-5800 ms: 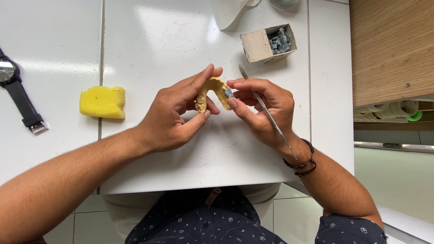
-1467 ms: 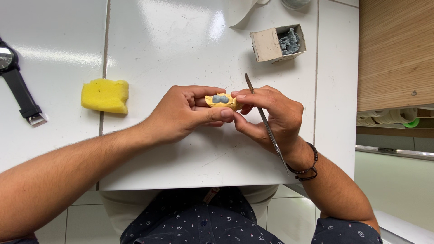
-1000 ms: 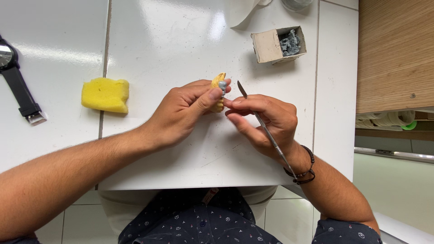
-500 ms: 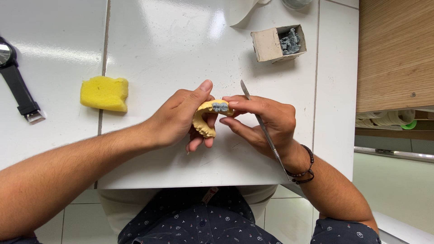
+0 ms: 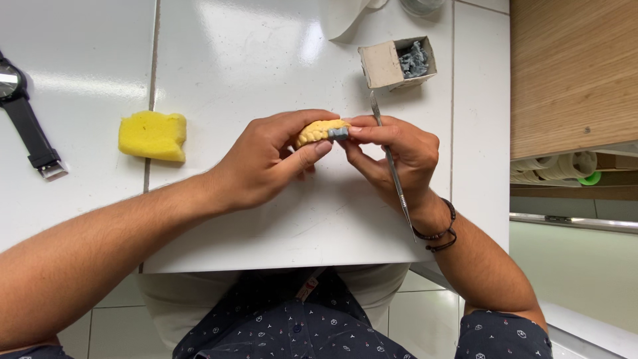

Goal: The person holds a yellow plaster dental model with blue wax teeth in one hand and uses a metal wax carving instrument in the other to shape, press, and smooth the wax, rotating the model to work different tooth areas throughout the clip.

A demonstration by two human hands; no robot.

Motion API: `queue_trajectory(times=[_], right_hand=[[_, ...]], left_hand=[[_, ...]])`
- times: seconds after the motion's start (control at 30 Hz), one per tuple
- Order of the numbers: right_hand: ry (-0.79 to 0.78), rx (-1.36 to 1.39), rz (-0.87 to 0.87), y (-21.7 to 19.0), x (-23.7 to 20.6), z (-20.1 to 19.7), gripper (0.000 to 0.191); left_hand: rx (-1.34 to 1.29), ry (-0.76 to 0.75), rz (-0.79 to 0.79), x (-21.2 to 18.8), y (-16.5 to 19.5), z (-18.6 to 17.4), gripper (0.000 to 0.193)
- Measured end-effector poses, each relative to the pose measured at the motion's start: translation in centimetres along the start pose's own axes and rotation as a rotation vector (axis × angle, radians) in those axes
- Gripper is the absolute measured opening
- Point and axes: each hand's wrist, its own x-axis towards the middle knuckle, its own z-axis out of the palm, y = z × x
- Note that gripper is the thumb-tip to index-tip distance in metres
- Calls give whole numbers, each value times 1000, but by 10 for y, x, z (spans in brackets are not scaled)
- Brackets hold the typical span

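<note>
My left hand (image 5: 269,163) grips a yellow plaster dental model (image 5: 319,131) between thumb and fingers, held above the white tabletop (image 5: 252,60). A small grey piece (image 5: 337,133) sits on the model's right end. My right hand (image 5: 395,156) pinches that grey piece with thumb and forefinger. The same hand also carries a thin metal instrument (image 5: 389,163), which runs from the fingers back along the wrist.
A small open cardboard box (image 5: 397,63) with several grey pieces stands behind the hands. A yellow sponge (image 5: 152,135) lies to the left, and a black wristwatch (image 5: 23,119) at the far left. White paper (image 5: 345,16) is at the top edge. A wooden panel (image 5: 571,73) is at right.
The model has been turned several times between my hands. It now lies level with its grey end to the right, and my right fingers have closed on that end.
</note>
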Motion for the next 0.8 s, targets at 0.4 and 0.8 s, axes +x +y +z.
queue_trajectory(times=[0.4, 0.8], right_hand=[[4, -9, -6, 10, 0, -2, 25], [10, -1, 15, 11, -3, -1, 23]], left_hand=[[345, 47, 373, 7, -8, -12, 54], [333, 57, 322, 7, -11, -12, 48]])
